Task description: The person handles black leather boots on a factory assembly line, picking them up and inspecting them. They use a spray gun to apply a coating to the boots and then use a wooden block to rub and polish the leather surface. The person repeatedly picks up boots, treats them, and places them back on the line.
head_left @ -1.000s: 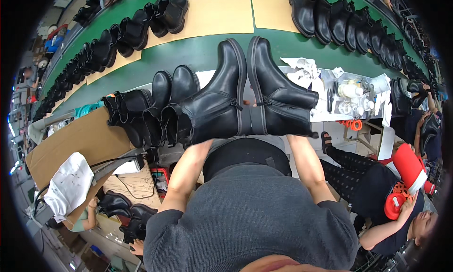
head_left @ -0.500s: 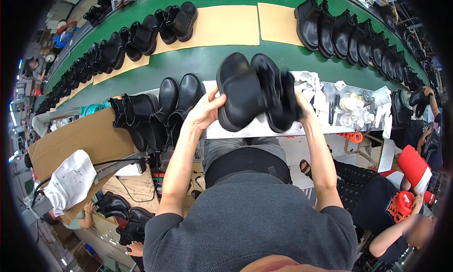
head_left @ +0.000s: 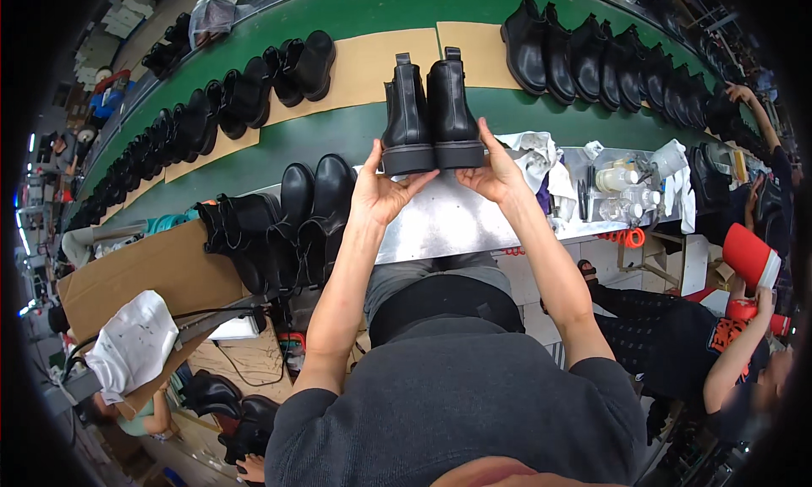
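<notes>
A pair of black leather ankle boots is held upright side by side in front of me, heels and pull tabs facing me. My left hand [head_left: 386,191] is closed round the heel and sole of the left boot [head_left: 408,119]. On the other side, my right hand [head_left: 495,167] grips the right boot [head_left: 451,106] at its heel, thumb along its outer side. The two boots touch or nearly touch. Beneath them is the metal worktop [head_left: 448,225]. More black boots [head_left: 317,204] stand just left of my left forearm.
Rows of black boots line the green conveyor [head_left: 364,106] on tan cardboard sheets [head_left: 364,51]. White cloths [head_left: 537,161] and clear bottles [head_left: 617,178] sit at right. A cardboard panel [head_left: 144,259] with a stained cloth [head_left: 135,343] is at left. A co-worker holds a red-and-white container [head_left: 748,254] at right.
Both hands have lifted the boots forward, away from me, and turned them from toes-up with vamps showing to upright with heels toward me. The co-worker at right has tilted the red container.
</notes>
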{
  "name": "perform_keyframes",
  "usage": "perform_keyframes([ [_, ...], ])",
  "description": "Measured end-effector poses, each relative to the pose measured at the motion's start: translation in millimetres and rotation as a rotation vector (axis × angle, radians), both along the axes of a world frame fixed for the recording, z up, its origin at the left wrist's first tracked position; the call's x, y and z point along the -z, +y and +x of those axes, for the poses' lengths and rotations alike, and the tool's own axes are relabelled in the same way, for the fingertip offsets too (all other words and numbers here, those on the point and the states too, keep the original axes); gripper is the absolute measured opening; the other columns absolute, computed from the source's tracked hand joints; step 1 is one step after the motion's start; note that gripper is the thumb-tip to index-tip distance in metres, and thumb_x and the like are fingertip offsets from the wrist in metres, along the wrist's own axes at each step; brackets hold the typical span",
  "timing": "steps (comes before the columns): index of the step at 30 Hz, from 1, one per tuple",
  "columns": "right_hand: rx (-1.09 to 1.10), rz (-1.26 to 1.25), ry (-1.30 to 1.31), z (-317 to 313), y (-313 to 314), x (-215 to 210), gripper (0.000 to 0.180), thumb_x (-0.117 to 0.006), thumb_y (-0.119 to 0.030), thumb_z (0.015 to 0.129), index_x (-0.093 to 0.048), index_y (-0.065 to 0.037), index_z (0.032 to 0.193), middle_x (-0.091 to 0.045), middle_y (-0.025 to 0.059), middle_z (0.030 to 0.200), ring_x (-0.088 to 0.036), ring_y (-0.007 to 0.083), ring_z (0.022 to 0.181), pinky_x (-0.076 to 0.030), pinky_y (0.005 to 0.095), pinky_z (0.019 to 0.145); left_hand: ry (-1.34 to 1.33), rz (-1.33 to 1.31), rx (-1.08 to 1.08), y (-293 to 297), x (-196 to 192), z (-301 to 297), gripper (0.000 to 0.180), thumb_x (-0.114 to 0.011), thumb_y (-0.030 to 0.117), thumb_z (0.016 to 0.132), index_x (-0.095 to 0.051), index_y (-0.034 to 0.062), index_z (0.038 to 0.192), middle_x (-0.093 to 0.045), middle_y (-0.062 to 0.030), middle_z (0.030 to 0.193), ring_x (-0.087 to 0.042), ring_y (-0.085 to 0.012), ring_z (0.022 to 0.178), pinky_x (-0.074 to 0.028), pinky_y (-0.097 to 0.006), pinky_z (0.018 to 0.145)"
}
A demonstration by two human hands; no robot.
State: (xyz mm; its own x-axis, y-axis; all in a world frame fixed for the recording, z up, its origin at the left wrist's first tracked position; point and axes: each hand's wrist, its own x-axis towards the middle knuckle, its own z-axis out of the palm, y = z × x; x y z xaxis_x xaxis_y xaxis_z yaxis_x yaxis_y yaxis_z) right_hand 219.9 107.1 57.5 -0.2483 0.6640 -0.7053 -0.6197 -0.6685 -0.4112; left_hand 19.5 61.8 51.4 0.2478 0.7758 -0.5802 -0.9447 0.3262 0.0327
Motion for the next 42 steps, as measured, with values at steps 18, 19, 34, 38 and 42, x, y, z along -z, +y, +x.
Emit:
perform_keyframes([
  [18, -0.866, 0.509, -1.123, 32.2, -9.3, 85.7, 0.071, -0.063, -0.05, 0.076, -0.052, 0.005, 0.12, -0.064, 0.0179, 0.095, -0.064, 0.0222, 0.078, -0.05, 0.0309, 0.056, 1.255, 0.142, 0.969, 9.9, 60.2, -27.3, 0.103, -0.062, 0.057, 0.077, -0.012, 0.0008, 0.147, -0.038, -0.0227, 0.141, -0.034, -0.0408, 0.131, -0.035, -0.065, 0.092],
  [19, -0.89, 0.637, -1.159, 30.0, 5.4, 98.0, 0.079, -0.067, -0.048, 0.07, -0.046, 0.007, 0.123, -0.063, 0.0212, 0.096, -0.065, 0.0255, 0.078, -0.051, 0.0311, 0.05, 1.452, 0.011, 1.077, 31.9, 58.5, -8.6, 0.115, -0.069, 0.05, 0.072, 0.0, -0.0092, 0.143, -0.047, -0.027, 0.13, -0.045, -0.0423, 0.121, -0.041, -0.062, 0.088],
  [34, -0.688, 0.475, -0.752, 24.6, -17.7, 36.2, 0.081, -0.082, -0.011, 0.063, -0.043, 0.007, 0.132, -0.064, 0.0165, 0.111, -0.062, 0.0192, 0.098, -0.047, 0.0279, 0.088, 1.277, 0.172, 0.836, 0.3, 19.1, -28.8, 0.097, -0.083, 0.007, 0.062, -0.021, -0.0033, 0.136, -0.061, -0.0203, 0.101, -0.065, -0.0289, 0.083, -0.055, -0.034, 0.073],
  [38, -0.78, 0.498, -0.69, 21.8, -44.6, -9.9, 0.096, -0.084, -0.02, 0.064, -0.031, 0.006, 0.139, -0.047, 0.0259, 0.131, -0.051, 0.0286, 0.119, -0.04, 0.0326, 0.1, 1.357, 0.348, 0.901, -33.6, 20.9, -40.1, 0.105, -0.083, 0.024, 0.067, -0.014, -0.0036, 0.141, -0.049, -0.0271, 0.122, -0.052, -0.0327, 0.113, -0.041, -0.038, 0.097],
  [42, -1.081, 0.637, -0.842, 23.1, -28.4, -12.3, 0.103, -0.068, -0.055, 0.076, -0.019, 0.006, 0.143, -0.033, 0.0268, 0.141, -0.045, 0.0316, 0.124, -0.038, 0.0343, 0.102, 1.607, 0.393, 0.998, -22.9, 1.8, -33.0, 0.092, -0.07, 0.039, 0.083, -0.013, 0.0024, 0.145, -0.047, -0.0263, 0.127, -0.051, -0.0273, 0.116, -0.044, -0.035, 0.096],
])
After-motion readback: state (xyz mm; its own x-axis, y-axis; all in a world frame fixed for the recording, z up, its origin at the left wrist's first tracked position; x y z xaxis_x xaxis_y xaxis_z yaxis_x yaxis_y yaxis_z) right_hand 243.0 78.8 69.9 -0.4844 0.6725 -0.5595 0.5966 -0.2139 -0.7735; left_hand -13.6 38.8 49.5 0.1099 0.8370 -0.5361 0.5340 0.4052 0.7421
